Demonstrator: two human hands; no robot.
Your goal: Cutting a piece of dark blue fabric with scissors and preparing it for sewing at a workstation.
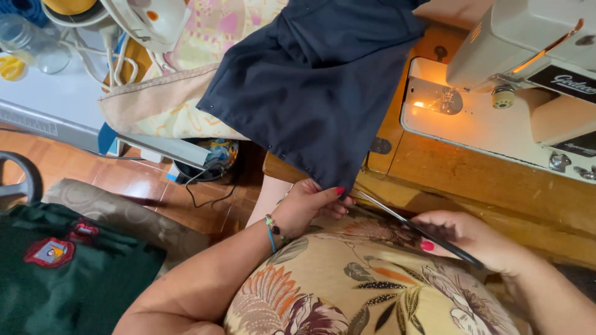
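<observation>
Both hands: fabric [316, 80] corner in left hand [308, 205] grip.

A home sewing corner: at the upper right a cream sewing machine [528, 56] with its lamp lit sits in a wooden worktop [472, 180]; an iron [146, 22] rests at the upper left, above a tiled floor [124, 177].

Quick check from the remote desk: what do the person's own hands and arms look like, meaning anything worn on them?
Both arms are bare, no sleeves in view. The left hand has red-painted nails and a thin blue cord bracelet with small beads at the wrist. The right hand also shows a red-painted nail; no rings or watch are visible.
</observation>
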